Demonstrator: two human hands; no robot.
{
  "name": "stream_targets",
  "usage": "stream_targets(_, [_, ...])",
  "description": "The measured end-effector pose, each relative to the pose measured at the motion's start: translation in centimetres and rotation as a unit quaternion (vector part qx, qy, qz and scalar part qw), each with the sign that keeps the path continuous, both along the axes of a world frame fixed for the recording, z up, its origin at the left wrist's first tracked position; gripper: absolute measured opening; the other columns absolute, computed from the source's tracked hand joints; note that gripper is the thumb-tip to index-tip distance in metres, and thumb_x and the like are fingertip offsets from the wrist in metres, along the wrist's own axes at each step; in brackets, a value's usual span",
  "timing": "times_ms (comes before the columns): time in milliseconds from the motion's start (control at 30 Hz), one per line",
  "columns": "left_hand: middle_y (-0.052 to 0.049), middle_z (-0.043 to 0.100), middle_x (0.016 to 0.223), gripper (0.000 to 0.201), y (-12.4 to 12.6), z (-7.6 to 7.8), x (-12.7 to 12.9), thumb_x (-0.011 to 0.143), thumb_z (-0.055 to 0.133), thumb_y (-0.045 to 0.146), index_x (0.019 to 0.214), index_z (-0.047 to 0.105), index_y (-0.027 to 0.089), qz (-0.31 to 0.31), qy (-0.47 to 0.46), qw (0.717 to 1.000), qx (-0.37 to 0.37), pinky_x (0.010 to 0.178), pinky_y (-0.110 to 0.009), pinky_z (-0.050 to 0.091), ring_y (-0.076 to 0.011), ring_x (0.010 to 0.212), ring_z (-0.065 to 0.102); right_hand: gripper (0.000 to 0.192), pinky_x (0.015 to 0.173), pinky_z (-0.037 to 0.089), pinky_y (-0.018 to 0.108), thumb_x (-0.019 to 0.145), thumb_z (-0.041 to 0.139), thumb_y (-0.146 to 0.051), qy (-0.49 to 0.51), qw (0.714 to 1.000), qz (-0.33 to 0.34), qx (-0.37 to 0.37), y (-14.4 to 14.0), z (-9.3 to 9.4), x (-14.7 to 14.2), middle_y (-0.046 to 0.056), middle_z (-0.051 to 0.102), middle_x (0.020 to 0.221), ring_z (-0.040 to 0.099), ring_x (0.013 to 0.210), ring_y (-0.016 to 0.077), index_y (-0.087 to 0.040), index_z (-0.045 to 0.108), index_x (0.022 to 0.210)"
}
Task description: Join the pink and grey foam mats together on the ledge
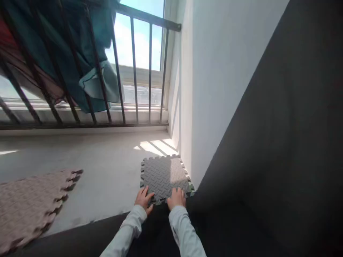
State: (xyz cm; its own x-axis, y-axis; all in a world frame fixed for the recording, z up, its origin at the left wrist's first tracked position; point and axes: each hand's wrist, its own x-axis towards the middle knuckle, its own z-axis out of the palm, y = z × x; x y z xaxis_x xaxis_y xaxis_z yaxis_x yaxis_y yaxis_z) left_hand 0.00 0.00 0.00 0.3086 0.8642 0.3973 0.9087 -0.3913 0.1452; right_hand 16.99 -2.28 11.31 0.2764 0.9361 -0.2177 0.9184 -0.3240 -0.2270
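Observation:
A grey foam mat tile (164, 175) with toothed edges lies flat on the pale ledge, its right side along the white wall. My left hand (144, 199) is at the tile's near left corner, with its fingers bent over the edge. Beside it, my right hand (177, 198) has its fingers curled over the near edge toward the right corner. Both hands appear to grip the tile; the undersides of the fingers are hidden. Sunlight falls across the tile's right part.
A pinkish-brown foam mat (29, 203) lies at the left of the ledge (107, 171). Dark metal railings (134, 71) stand before the window, with teal cloth (77, 53) hanging behind them. The white wall (214, 71) bounds the right side. The ledge drops into shadow in front.

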Motion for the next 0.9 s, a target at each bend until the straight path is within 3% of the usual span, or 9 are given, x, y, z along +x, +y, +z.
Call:
stream_targets(467, [-0.008, 0.053, 0.117, 0.046, -0.06, 0.53, -0.04, 0.053, 0.068, 0.038, 0.097, 0.063, 0.029, 0.013, -0.008, 1.000, -0.020, 0.086, -0.043, 0.039, -0.0294, 0.101, 0.046, 0.043, 0.095, 0.026, 0.031, 0.064, 0.049, -0.018, 0.020, 0.999, 0.030, 0.022, 0.56, -0.90, 0.04, 0.015, 0.041, 0.121, 0.032, 0.116, 0.0254, -0.014, 0.053, 0.106])
stream_targets(900, [-0.009, 0.054, 0.114, 0.042, 0.07, 0.13, -0.20, 0.057, 0.064, 0.041, 0.096, 0.064, 0.027, 0.020, -0.009, 1.000, 0.017, 0.085, -0.042, 0.040, -0.0283, 0.099, 0.047, 0.045, 0.096, 0.026, 0.029, 0.063, 0.049, -0.022, 0.060, 0.996, 0.054, 0.045, 0.76, -1.04, 0.63, 0.013, 0.041, 0.124, 0.033, 0.117, 0.0241, -0.014, 0.053, 0.108])
